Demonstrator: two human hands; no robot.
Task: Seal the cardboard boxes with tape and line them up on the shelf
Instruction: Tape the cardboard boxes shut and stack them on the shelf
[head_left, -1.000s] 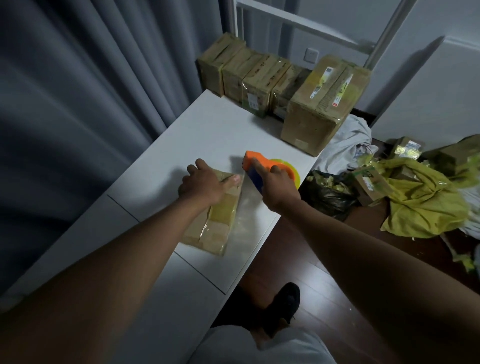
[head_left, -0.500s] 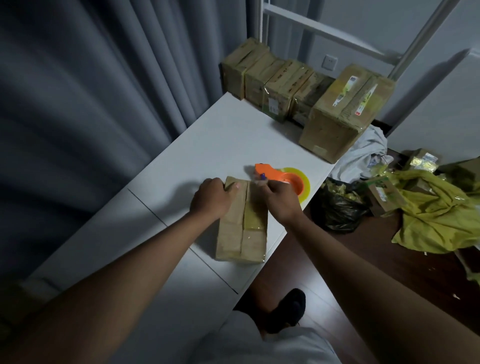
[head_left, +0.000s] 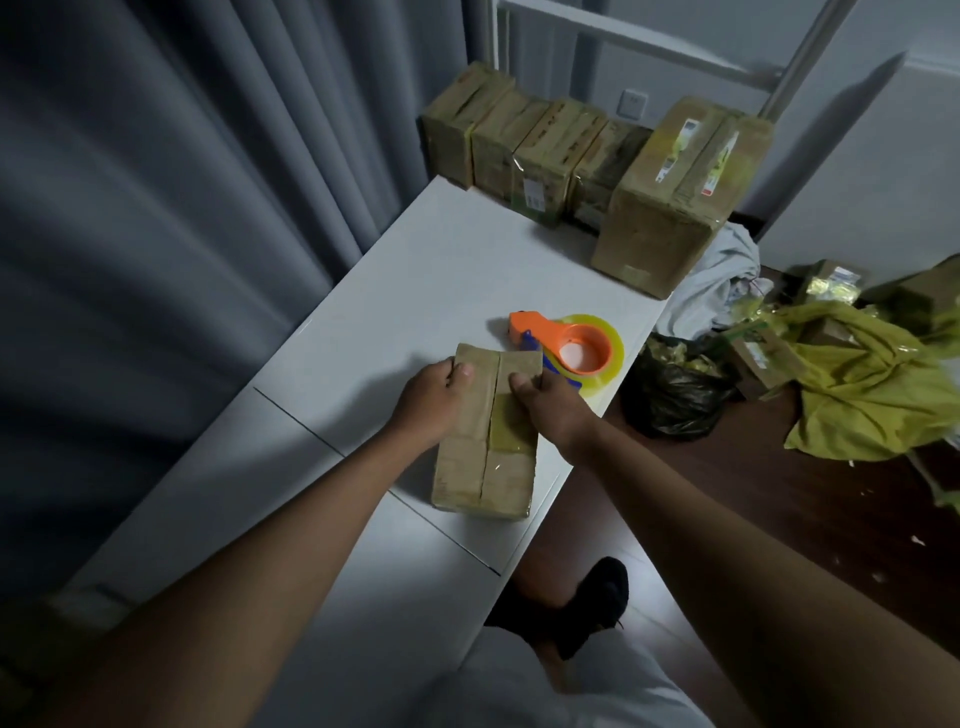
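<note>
A small cardboard box (head_left: 485, 467) lies flat on the white shelf top (head_left: 415, 291), taped along its middle seam. My left hand (head_left: 434, 397) grips its far left edge, thumb on top. My right hand (head_left: 545, 402) grips the far right edge, thumb pressed on the tape. Just beyond the box lies an orange tape dispenser (head_left: 563, 345) with a clear yellowish roll, no hand on it. Several taped boxes (head_left: 540, 150) stand in a row at the far end, with a larger box (head_left: 670, 202) at the right.
Grey curtains (head_left: 182, 208) hang close along the left. On the dark wooden floor at the right are a black bag (head_left: 675, 400), yellow wrapping (head_left: 857, 395), more small boxes and a white cloth (head_left: 717, 280). My foot (head_left: 587, 603) stands beside the shelf edge.
My right hand let go of the tape dispenser, which now lies on the shelf top, and took hold of the box. The box was turned to lie lengthwise between both hands.
</note>
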